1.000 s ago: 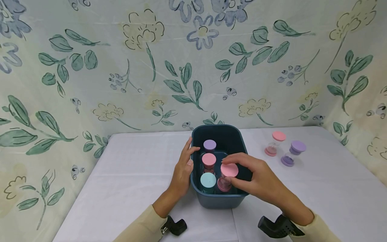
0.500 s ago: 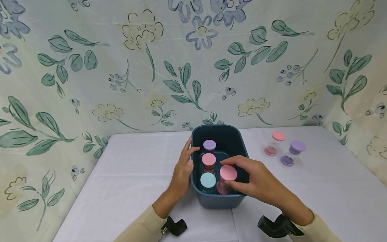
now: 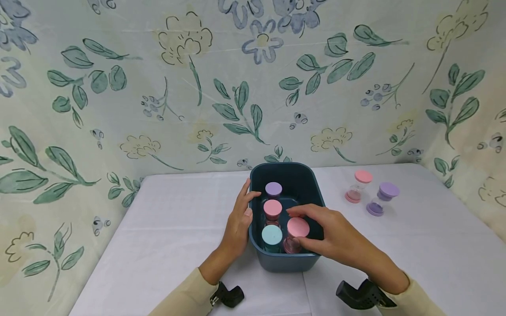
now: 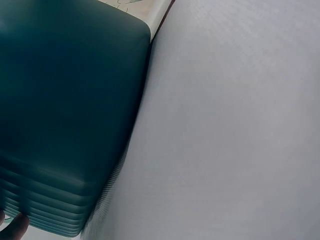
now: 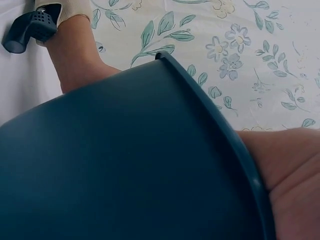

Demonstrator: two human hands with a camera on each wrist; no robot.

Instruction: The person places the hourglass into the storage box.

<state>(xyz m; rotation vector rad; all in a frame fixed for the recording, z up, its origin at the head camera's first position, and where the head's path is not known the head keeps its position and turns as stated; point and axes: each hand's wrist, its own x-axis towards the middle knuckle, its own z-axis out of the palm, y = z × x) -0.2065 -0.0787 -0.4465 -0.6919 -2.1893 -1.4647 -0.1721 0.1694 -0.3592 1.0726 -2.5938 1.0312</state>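
Observation:
Inside the dark blue bin (image 3: pixel 286 263), my right hand (image 3: pixel 336 232) holds a pink sand timer (image 3: pixel 298 227) by its top, index finger and thumb on either side of the cap. This timer stands in the near right part of the bin. To its left a teal sand timer (image 3: pixel 272 235), another pink sand timer (image 3: pixel 272 210) and a purple sand timer (image 3: pixel 273 189) form a row. My left hand (image 3: pixel 238 224) holds the bin's left side, one finger bent over the rim. In the right wrist view the bin's wall (image 5: pixel 135 160) hides my right fingertips.
On the white-covered table (image 3: pixel 178 245), a second pink-capped sand timer (image 3: pixel 357 186) and a purple-capped one (image 3: pixel 382 199) stand to the right of the bin. Behind the table hangs a floral cloth (image 3: pixel 189 109).
My right hand has lowered the pink sand timer slightly and shifted a little toward the near side of the bin. The left hand and the other timers keep their places.

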